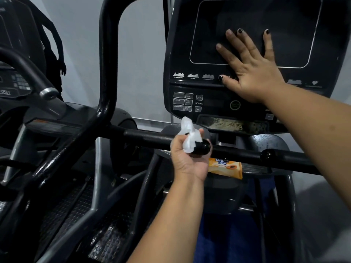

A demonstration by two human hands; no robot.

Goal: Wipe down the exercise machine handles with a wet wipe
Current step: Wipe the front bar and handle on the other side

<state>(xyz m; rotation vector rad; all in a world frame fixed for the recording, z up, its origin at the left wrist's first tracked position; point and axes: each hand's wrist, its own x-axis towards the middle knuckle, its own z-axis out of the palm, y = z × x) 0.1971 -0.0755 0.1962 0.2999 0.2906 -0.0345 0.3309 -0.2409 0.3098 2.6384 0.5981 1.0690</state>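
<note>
Grey wall (pixel 144 54) and a second machine (pixel 20 82), off to the left of the console (pixel 180 44), frame my wipe-down of the exercise machine. Below the console run the two black handles. The left handle (pixel 152 138) ends in a glossy rounded cap just under the console's button panel, and the right handle (pixel 284 158) lies below the console's right side.

My right hand (pixel 252 73) lies flat on the console screen, fingers straight and spread, holding nothing and only bracing me. My left hand (pixel 187 160), below the console's lower left corner, is curled round the capped end of the left handle, with the wet wipe (pixel 188 133) pinched between thumb and fingers against the bar. An orange pack of wipes (pixel 226 168) sits on a ledge just under the console, behind the handle.

The wipe looks thin, limp and light. It bunches rather than lying flat, so I judge it works best wrapped round the bar and held by the whole palm. The handle is rigid and fixed. Its shiny cap looks slick when damp, so the grip belongs on the straight bar, sliding along its length.
</note>
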